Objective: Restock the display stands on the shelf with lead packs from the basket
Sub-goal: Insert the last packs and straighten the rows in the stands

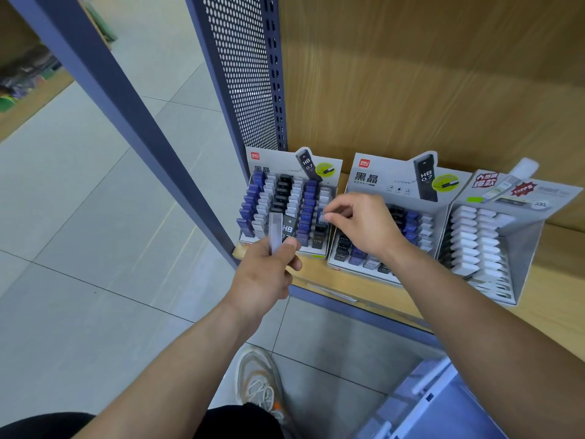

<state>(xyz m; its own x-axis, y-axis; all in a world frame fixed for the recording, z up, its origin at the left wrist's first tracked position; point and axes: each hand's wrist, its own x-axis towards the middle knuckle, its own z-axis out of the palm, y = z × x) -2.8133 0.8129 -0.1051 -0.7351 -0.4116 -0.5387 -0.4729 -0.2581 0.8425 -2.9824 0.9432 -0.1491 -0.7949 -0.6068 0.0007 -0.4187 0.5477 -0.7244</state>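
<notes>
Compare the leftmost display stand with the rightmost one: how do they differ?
The leftmost stand holds mixed blue, white and black packs; the rightmost stand shows only white-topped ones. The leftmost's header shows a black HB 0.7 pack, the rightmost's a red burst label. Both are grey tiered card stands on the wooden shelf.

The wooden shelf (pixel 319 274), trimmed with a blue front edge (pixel 348 304), carries three cardboard stands in a row. The left display stand (pixel 275 160) sits against the perforated side panel (pixel 243 74). The middle display stand (pixel 380 179) is just beside it (both headers read HB 0.7). The right display stand (pixel 525 245), filled with white packs, follows close by.
</notes>
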